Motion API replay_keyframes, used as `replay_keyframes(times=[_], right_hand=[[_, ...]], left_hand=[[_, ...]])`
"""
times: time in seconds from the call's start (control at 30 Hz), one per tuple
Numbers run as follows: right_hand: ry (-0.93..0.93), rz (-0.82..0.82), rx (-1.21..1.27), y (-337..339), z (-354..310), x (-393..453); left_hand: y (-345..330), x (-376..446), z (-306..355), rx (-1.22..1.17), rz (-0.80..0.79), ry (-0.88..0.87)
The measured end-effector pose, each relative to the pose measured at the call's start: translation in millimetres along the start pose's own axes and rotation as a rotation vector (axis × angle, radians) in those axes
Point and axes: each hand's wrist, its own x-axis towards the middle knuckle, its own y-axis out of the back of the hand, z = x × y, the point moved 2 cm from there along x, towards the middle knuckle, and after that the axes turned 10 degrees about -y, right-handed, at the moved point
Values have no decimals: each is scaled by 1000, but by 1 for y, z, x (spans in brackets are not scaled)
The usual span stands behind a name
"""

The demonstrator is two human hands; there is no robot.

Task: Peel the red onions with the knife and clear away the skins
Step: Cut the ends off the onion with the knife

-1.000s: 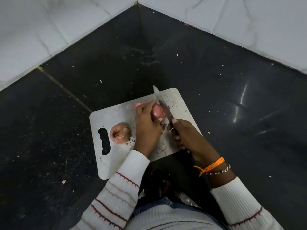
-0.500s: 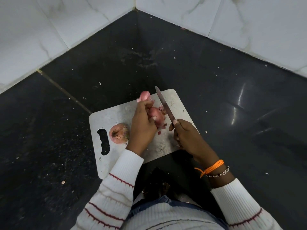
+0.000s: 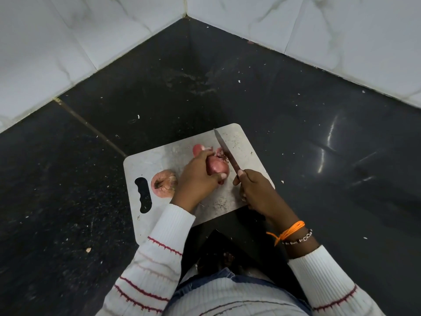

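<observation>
Surface: black speckled stone counter (image 3: 296, 124) in a corner, white marbled tiles (image 3: 68, 37) on the two walls behind it; a steel cutting board (image 3: 173, 156) lay on the counter, and I used it as my landmark.
Held onion: a red onion (image 3: 216, 166) sat above the board's middle, gripped in my left hand (image 3: 197, 179), fingers curled over its far side, thumb across its near side. Loose papery skin (image 3: 219, 153) stood ruffled at the onion's far end.
Knife: my right hand (image 3: 257, 190) was closed round the handle at the board's right near edge, handle hidden in the fist. The blade (image 3: 225, 149) ran up and left from that hand toward the board's far edge, its flat just beside the held onion's ruffled end; I could not tell whether steel touched skin.
Second onion: an unpeeled one (image 3: 164, 183) lay on the board's left part, root hairs facing up, between the handle slot (image 3: 143, 195) and my left wrist.
Pink piece: something pink (image 3: 198, 148) showed on the board just beyond my left fingers; I could not tell whether it was skin or onion.
Scraps: small flecks dotted the board and the counter around it.
Wrists: striped white sleeves (image 3: 159, 247); orange thread (image 3: 289, 231) and a bead bracelet (image 3: 300, 239) on my right wrist, off the board's near right corner.
</observation>
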Motion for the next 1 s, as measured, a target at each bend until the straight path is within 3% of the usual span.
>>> replay_keyframes(times=[0.13, 0.23, 0.37, 0.6, 1.0], right_hand=[[126, 73, -26, -1, -10, -5], [163, 44, -56, -7, -12, -6], [120, 50, -62, -12, -7, -4], [118, 105, -75, -9, -2, -9], [111, 105, -219, -8, -9, -18]], left_hand=[[-3, 0, -2, 92, 251, -74], [-6, 1, -5, 151, 331, -141], [-8, 1, -7, 176, 337, -172], [2, 2, -6, -28, 286, -176], [-9, 1, -1, -5, 356, -151]])
